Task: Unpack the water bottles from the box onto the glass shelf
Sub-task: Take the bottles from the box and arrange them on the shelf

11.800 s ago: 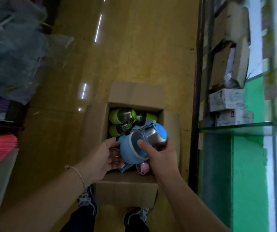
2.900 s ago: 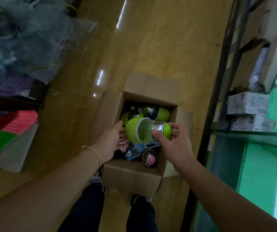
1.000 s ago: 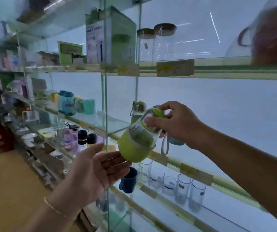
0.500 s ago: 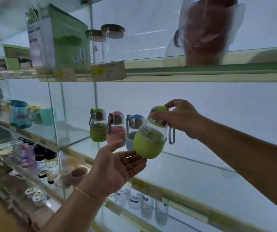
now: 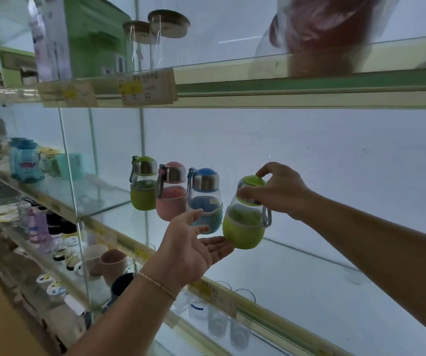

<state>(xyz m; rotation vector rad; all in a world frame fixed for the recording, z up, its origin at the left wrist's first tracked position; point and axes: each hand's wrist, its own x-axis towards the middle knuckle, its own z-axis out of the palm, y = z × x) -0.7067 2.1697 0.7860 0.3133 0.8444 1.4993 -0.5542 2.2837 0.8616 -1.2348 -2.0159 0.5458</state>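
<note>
- Pale wall panels back the glass shelf (image 5: 322, 273), which has bare room to the right of a standing row: shelved green bottle (image 5: 143, 191), pink bottle (image 5: 171, 196), blue bottle (image 5: 205, 201).
- The held bottle (image 5: 242, 228), green-sleeved, hangs just right of the blue bottle, its long axis nearly upright and its base seemingly just off the glass.
- The right hand (image 5: 281, 192) makes the grip from above, fingers pinched round the cap, so the bottle lies straight below it.
- The left hand (image 5: 191, 249) is flat and palm-up, with fingertips at the bottle's lower side.
- The likely next move is a short lowering onto the bare glass.
- Tumblers (image 5: 217, 322) stand on the shelf below.
</note>
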